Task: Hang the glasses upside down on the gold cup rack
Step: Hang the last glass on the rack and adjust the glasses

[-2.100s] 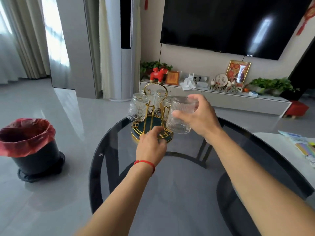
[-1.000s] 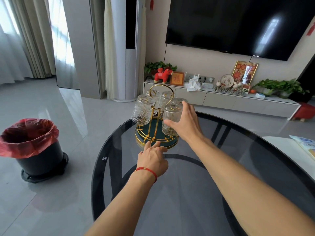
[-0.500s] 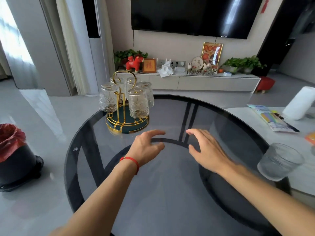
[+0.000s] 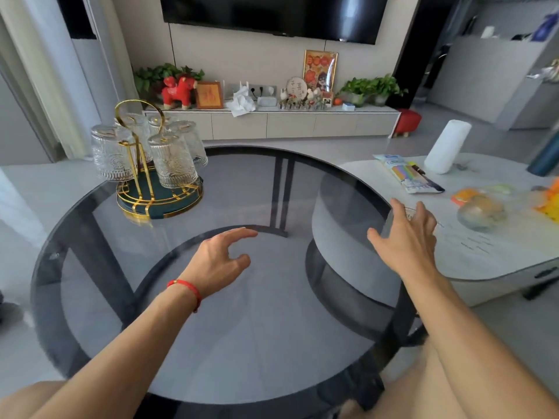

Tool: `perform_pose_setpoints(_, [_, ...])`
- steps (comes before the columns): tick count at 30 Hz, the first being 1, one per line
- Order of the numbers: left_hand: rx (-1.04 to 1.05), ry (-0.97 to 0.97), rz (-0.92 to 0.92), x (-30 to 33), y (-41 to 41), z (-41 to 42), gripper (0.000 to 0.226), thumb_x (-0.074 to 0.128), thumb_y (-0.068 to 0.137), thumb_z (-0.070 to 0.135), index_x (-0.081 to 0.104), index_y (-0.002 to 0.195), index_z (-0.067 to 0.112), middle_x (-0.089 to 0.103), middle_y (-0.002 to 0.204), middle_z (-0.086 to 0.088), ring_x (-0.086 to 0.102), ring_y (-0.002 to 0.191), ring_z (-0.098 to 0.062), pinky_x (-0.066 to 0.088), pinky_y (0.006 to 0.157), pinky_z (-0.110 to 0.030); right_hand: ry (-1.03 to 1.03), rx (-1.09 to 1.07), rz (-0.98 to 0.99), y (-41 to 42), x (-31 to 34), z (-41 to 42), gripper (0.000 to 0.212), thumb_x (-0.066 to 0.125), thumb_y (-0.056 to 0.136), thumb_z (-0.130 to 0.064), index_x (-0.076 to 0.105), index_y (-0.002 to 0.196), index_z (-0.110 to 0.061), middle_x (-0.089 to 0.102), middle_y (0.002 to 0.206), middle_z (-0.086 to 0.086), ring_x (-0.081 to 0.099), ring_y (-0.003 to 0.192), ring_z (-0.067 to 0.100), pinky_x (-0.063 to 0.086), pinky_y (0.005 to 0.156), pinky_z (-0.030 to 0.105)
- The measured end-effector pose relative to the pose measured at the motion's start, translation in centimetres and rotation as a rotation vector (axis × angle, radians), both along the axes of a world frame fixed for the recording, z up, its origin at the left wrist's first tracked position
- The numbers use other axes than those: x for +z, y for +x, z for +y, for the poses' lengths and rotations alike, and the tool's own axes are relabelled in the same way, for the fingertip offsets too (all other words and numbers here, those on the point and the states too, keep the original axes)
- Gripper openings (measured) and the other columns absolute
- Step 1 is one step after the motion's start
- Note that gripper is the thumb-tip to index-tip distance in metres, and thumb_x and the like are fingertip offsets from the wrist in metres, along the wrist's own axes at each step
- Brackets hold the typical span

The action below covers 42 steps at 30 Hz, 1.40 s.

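The gold cup rack [image 4: 142, 204] with its dark green base stands at the far left of the round dark glass table [image 4: 242, 343]. Several ribbed clear glasses hang upside down on it, the nearest one [image 4: 173, 161] facing me. My left hand [image 4: 217, 261] hovers open over the table's middle and holds nothing. My right hand [image 4: 405, 240] is spread open at the near edge of the white side table [image 4: 499, 255]; a faint clear rim shows between its fingers. A blurred clear glass [image 4: 481, 213] stands on that table, to the right of the hand.
On the white table are a white roll [image 4: 447, 146], a coloured packet [image 4: 406, 175] and orange items [image 4: 547, 201]. A TV cabinet [image 4: 302, 124] with plants and ornaments runs along the far wall.
My right hand set a glass on the rack and let go. Both hands left the rack; the view swung right and the right hand reached to the white table.
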<state>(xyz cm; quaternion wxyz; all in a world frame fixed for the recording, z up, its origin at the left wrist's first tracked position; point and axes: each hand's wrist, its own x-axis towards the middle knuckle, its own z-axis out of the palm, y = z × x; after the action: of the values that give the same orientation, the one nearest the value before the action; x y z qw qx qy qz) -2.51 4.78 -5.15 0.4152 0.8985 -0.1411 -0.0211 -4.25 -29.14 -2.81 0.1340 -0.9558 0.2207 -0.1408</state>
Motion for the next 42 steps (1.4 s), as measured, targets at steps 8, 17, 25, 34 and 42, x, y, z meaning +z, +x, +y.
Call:
perform_pose_setpoints(8, [0.016, -0.052, -0.013, 0.4, -0.5, -0.3, 0.044, 0.062, 0.09, 0.007, 0.067, 0.13, 0.025, 0.066, 0.133, 0.001, 0.058, 0.126, -0.015, 0.052, 0.104, -0.034, 0.145, 0.042, -0.031, 0.8, 1.2, 0.0, 0.077, 0.079, 0.08, -0.039, 0.048, 0.149, -0.025, 0.049, 0.141, 0.018, 0.049, 0.125, 0.042, 0.047, 0.098, 0.049])
perform_pose_setpoints(17, [-0.052, -0.392, 0.289, 1.1, -1.5, -1.8, 0.054, 0.07, 0.084, 0.058, 0.066, 0.127, 0.026, 0.075, 0.113, 0.004, 0.075, 0.098, -0.01, 0.059, 0.088, -0.028, 1.069, 0.304, -0.162, -0.7, 0.8, 8.0, 0.054, 0.086, 0.077, -0.043, 0.068, 0.122, -0.019, 0.078, 0.11, 0.005, 0.075, 0.103, 0.018, 0.058, 0.09, 0.036])
perform_pose_setpoints(25, [0.177, -0.902, 0.491, 3.2, -0.2, 1.8, 0.053, 0.072, 0.089, 0.043, 0.063, 0.129, 0.01, 0.07, 0.123, -0.018, 0.074, 0.103, -0.038, 0.062, 0.088, -0.043, 1.019, 0.508, 0.044, 1.5, 2.5, 15.8, 0.077, 0.082, 0.061, -0.073, 0.065, 0.116, -0.021, 0.078, 0.111, 0.0, 0.076, 0.1, 0.013, 0.059, 0.09, 0.04])
perform_pose_setpoints(34, [0.514, -0.865, 0.033, 5.2, 2.9, 9.4, 0.059, 0.089, 0.07, 0.034, 0.066, 0.122, 0.018, 0.079, 0.092, -0.004, 0.076, 0.073, -0.005, 0.053, 0.052, -0.014, 0.439, 1.034, 0.249, 8.5, 7.0, 27.0, 0.098, 0.089, 0.068, -0.055, 0.041, 0.151, -0.038, 0.059, 0.128, -0.008, 0.06, 0.114, 0.012, 0.052, 0.085, 0.026])
perform_pose_setpoints(42, [0.649, -1.19, -0.127, 7.5, 5.1, 13.9, 0.042, 0.06, 0.083, 0.051, 0.072, 0.104, 0.017, 0.076, 0.086, 0.002, 0.068, 0.065, -0.007, 0.054, 0.058, -0.022, 0.523, 1.04, -0.034, 12.5, 8.8, 32.2, 0.099, 0.09, 0.054, -0.062, 0.051, 0.14, -0.034, 0.065, 0.12, -0.003, 0.064, 0.11, 0.018, 0.056, 0.093, 0.042])
